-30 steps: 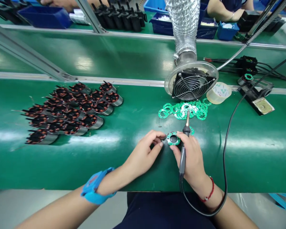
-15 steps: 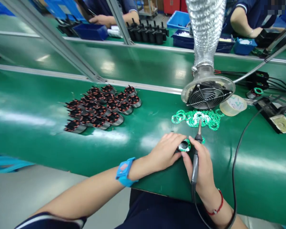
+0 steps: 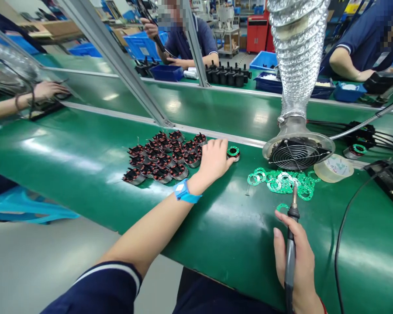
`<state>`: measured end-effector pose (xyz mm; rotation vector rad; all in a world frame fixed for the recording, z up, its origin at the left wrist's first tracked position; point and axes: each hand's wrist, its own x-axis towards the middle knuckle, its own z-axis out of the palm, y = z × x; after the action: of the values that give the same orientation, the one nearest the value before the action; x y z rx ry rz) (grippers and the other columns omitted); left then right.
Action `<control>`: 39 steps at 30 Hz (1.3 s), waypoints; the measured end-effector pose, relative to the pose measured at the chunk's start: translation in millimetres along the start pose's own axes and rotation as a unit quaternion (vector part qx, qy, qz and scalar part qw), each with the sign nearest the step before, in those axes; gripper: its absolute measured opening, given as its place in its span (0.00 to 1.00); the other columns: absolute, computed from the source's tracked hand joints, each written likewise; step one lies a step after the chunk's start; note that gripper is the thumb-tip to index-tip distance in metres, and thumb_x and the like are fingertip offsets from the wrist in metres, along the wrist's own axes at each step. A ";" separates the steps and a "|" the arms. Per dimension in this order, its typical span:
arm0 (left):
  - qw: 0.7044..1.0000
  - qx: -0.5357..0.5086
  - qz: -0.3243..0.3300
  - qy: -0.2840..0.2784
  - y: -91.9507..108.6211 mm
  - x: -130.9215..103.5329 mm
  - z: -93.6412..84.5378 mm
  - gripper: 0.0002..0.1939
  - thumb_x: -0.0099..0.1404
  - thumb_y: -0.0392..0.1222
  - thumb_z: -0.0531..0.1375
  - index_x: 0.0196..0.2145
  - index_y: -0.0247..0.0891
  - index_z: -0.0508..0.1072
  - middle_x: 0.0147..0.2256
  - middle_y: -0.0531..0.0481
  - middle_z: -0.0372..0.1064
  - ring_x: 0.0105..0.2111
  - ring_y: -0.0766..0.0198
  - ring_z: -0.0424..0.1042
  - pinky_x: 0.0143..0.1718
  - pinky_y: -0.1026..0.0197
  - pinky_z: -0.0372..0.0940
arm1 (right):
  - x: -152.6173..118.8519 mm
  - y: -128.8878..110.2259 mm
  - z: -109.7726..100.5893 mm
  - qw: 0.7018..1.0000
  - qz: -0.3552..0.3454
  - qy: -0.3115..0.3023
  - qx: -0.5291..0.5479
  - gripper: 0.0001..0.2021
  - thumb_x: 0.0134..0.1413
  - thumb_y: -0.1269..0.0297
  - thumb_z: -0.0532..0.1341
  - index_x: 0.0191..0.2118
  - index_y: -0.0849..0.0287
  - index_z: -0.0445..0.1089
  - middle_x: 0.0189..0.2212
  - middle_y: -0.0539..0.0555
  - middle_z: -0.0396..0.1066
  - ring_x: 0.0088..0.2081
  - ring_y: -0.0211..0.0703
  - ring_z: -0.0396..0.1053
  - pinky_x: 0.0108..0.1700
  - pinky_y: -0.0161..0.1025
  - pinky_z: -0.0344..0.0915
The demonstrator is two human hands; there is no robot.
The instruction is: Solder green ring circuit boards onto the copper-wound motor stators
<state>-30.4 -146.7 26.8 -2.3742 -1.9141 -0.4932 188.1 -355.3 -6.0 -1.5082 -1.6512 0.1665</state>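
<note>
green-topped coil (image 3: 233,153) moved between black-topped coils (image 3: 163,162) and fan (image 3: 294,156).

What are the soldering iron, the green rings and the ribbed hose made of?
The soldering iron has a metallic-looking tip, dull and brownish, and a handle probably of plastic or rubber, dark and smooth. The green rings look like circuit-board laminate: thin, flat, speckled. The ribbed hose is seemingly aluminium foil: bright silver, crinkled.

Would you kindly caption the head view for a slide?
Left hand at the copper-wound stators; right hand holding a soldering iron.
</note>
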 end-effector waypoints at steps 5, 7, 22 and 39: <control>0.990 0.119 -0.071 0.006 -36.8 -16.1 -12.3 0.18 0.65 0.48 0.60 0.42 0.29 0.74 0.47 0.27 0.67 0.51 0.32 0.62 0.47 0.37 0.58 | 0.2 -2.2 -1.5 1.000 0.001 0.003 0.016 0.16 0.63 0.67 0.58 0.56 0.55 0.66 0.47 0.59 0.76 0.48 0.52 0.75 0.44 0.49 0.74; 0.993 0.115 -0.026 0.001 -43.9 -25.4 -10.9 0.13 0.64 0.45 0.60 0.39 0.33 0.77 0.46 0.30 0.67 0.52 0.33 0.62 0.47 0.35 0.58 | 0.6 -2.8 -0.6 1.000 -0.004 -0.001 0.022 0.16 0.63 0.68 0.58 0.56 0.54 0.66 0.47 0.59 0.76 0.48 0.52 0.75 0.44 0.49 0.74; 0.888 -0.360 0.112 -0.262 5.1 -88.8 -37.0 0.11 0.68 0.39 0.53 0.48 0.36 0.67 0.41 0.45 0.71 0.37 0.61 0.72 0.40 0.56 0.70 | 20.9 10.7 -40.9 0.987 0.065 -0.143 -0.029 0.15 0.65 0.64 0.56 0.55 0.51 0.66 0.46 0.56 0.79 0.46 0.49 0.78 0.46 0.47 0.75; 0.874 -0.320 0.267 -0.250 58.3 -79.6 -15.1 0.19 0.60 0.34 0.64 0.49 0.36 0.66 0.48 0.42 0.71 0.48 0.53 0.71 0.50 0.50 0.68 | 38.6 34.4 -14.0 0.977 0.018 -0.183 -0.105 0.19 0.56 0.71 0.60 0.54 0.59 0.64 0.44 0.61 0.73 0.44 0.54 0.68 0.46 0.55 0.70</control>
<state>7.9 -238.9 28.2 -3.5939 -1.1840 -0.5615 227.2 -319.3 0.6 -1.7470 -1.9823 0.3132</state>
